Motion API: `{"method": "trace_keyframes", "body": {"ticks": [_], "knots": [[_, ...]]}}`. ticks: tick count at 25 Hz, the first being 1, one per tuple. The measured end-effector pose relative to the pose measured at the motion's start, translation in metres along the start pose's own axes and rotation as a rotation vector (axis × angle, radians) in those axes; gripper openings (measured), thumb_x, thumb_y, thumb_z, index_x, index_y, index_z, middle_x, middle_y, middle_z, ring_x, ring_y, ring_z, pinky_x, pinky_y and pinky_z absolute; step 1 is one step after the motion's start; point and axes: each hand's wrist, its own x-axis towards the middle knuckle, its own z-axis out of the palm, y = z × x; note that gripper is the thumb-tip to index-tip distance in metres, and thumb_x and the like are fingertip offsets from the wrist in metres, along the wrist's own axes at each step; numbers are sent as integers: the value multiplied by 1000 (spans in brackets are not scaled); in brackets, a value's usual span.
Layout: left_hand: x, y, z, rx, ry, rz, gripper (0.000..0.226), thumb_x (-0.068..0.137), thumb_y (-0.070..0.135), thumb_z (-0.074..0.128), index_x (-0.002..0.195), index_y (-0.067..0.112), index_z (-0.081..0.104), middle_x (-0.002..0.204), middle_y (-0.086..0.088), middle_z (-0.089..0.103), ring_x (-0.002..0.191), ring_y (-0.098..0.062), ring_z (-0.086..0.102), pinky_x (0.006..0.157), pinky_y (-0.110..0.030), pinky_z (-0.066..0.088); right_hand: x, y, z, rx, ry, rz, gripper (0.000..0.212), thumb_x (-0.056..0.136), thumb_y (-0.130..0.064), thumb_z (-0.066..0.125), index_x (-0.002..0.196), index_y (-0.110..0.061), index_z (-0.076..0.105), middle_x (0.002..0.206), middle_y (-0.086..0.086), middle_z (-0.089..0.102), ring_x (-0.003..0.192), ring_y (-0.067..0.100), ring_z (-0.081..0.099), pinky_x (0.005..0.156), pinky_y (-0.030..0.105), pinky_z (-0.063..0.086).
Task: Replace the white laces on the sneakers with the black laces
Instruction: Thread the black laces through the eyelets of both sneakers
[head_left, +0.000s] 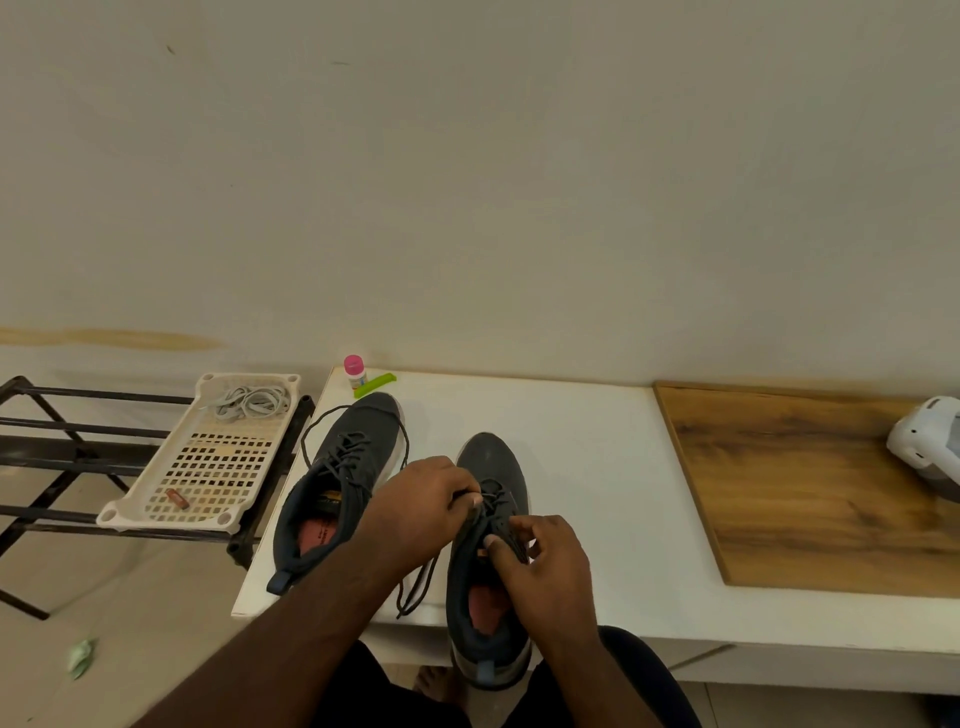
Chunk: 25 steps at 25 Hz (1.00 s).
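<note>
At the near edge of a white desk (571, 441), a person threads a black lace (415, 582) through the upper eyelets of the right-hand sneaker (491, 467), whose heel overhangs the desk edge toward the lap. The left hand (421, 499) is curled over the shoe's tongue area, its fingertips pinching the lace at the left row of eyelets; the right hand (545, 556) is likewise closed, thumb and forefinger nipping the lace at the right row. A loose tail of the lace hangs down across the desk between the two shoes. The other sneaker (337, 483) lies just beside it to the left, already carrying dark lacing, its ends looped loosely round the toe. The white laces (252, 402) sit bundled in a perforated plastic tray (208, 467) on a dark metal rack (62, 441), well apart from the work. Doing this step well likely means steadying the shoe with one hand, feeding the tip cleanly through each eyelet, pulling both sides to even tension and keeping the tails matched in length before tying. A pink-capped bottle (354, 371) and a green clip (375, 384) stand at the desk's far corner.
</note>
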Motion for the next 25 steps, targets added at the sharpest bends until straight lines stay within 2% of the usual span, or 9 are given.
{"method": "trace_keyframes", "body": {"ticks": [3, 5, 9, 14, 20, 25], "knots": [[-1, 2, 4, 47, -6, 29, 22, 95, 41, 53, 109, 34, 69, 101, 14, 62, 97, -5, 53, 88, -27, 46, 3, 4, 9, -184, -56, -20, 26, 87, -46, 64, 109, -31, 62, 102, -15, 51, 99, 5, 51, 84, 16, 41], [-5, 6, 9, 47, -17, 26, 21, 94, 43, 52, 107, 36, 68, 98, 15, 60, 95, -5, 53, 85, -27, 47, 5, 6, 10, -209, -46, -25, 25, 93, -42, 58, 111, -26, 64, 101, -12, 52, 96, 6, 52, 81, 15, 41], [-16, 13, 21, 31, -58, -10, 18, 92, 43, 52, 99, 34, 66, 93, 13, 58, 86, -5, 54, 78, -25, 47, 4, 7, 6, -116, -14, 14, 18, 99, -36, 51, 107, -29, 66, 98, -14, 59, 86, 3, 55, 69, 9, 38], [-24, 16, 34, 35, 1, -79, 18, 93, 45, 51, 94, 31, 63, 88, 13, 59, 79, -5, 55, 72, -22, 47, 3, 12, 8, 65, -26, 99, 10, 99, -32, 55, 99, -40, 61, 99, -18, 62, 91, -1, 58, 76, 12, 43], [-26, 14, 44, -39, 60, -147, 15, 91, 41, 52, 88, 31, 62, 84, 12, 60, 77, -5, 56, 69, -22, 47, 6, 19, 10, 194, -32, 130, 13, 97, -25, 60, 96, -32, 70, 96, -13, 70, 90, 1, 63, 79, 20, 52], [-28, 15, 51, -82, 53, -156, 17, 93, 42, 51, 92, 31, 64, 86, 13, 61, 79, -3, 57, 73, -23, 49, 6, 21, 10, 224, -34, 137, 12, 97, -24, 60, 97, -30, 70, 94, -12, 71, 87, 1, 64, 75, 15, 50]]}}
